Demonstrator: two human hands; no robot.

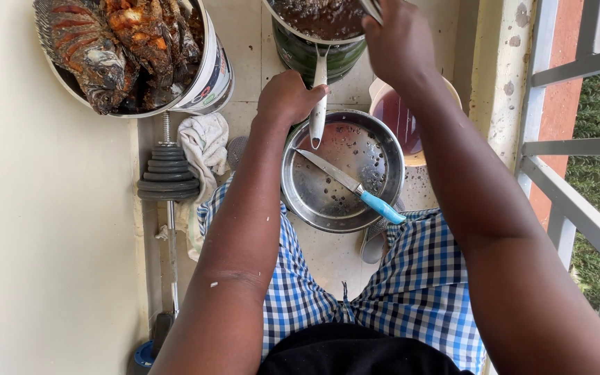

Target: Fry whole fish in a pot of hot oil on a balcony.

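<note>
Head view: left hand [287,97] fingers clenched on a ladle handle [319,104] over the steel basin [383,142] (knife [348,184] inside); right hand [397,38] apparently grasping a metal utensil [371,8].

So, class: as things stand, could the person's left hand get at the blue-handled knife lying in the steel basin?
Probably yes. The left hand grips a utensil handle at the basin rim; the knife lies uncovered just below.

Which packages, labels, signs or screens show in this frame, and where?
Printed bucket: upper left on the floor, holding fried fish; round, white wall with red, green and black print.
No other labels, signs or screens in view.
</note>
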